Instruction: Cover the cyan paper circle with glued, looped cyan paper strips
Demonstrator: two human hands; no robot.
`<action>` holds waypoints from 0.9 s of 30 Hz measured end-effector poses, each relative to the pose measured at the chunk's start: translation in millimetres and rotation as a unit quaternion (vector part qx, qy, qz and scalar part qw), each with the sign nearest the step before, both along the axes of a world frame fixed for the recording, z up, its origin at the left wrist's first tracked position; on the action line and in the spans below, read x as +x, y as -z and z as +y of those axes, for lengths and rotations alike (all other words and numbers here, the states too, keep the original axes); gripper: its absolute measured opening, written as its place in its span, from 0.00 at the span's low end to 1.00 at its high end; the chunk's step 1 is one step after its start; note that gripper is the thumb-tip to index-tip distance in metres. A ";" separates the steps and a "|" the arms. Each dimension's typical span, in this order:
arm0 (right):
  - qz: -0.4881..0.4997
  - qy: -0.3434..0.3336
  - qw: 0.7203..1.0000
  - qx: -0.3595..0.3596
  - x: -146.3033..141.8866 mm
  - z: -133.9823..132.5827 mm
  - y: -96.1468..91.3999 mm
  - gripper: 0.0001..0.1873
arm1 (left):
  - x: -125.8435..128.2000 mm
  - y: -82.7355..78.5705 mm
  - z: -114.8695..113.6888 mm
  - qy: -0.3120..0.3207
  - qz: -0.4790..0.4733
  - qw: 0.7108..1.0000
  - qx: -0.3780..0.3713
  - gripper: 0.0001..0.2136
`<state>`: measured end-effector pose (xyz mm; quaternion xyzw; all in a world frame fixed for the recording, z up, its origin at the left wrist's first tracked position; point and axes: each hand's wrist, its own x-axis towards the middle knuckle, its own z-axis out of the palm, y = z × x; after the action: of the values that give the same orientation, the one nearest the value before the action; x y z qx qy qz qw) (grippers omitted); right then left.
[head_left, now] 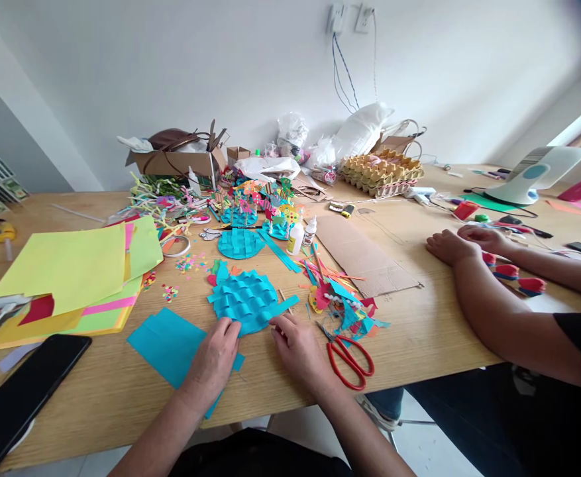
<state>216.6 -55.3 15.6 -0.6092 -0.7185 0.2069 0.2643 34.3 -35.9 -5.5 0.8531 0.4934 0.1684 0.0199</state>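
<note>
A round blue woven paper piece (245, 298) lies on the wooden table (419, 331) in front of me. My left hand (214, 358) rests on its near left edge and on a blue paper sheet (168, 341), fingers curled down onto the paper. My right hand (297, 344) pinches the near end of a blue paper strip (285, 307) that sticks out of the weave to the right. Red-handled scissors (350, 358) lie just right of my right hand.
Yellow and green paper sheets (71, 271) lie at the left, a black phone (16, 397) near the left edge. Paper scraps (340, 298), glue bottles (296, 237), cardboard (364, 255), an egg tray (379, 171) and boxes lie beyond. Another person's arms (489, 291) rest at the right.
</note>
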 end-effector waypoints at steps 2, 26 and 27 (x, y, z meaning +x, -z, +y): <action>0.013 -0.012 1.000 -0.005 -5.5 -3.9 2.8 0.12 | -0.1 0.1 -0.4 -0.001 0.005 1.000 0.004 0.10; -0.292 0.125 0.935 -0.155 24.4 -10.3 -15.0 0.11 | 1.6 4.6 2.8 0.007 0.015 0.999 0.042 0.12; -0.293 0.124 0.935 -0.159 25.6 -11.8 -17.4 0.11 | 1.5 5.8 3.1 0.007 0.011 0.999 0.051 0.12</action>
<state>242.2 -67.1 33.0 -0.7612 -0.6403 0.0967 -0.0347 35.8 -32.8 -11.3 0.8583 0.4783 0.1836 -0.0281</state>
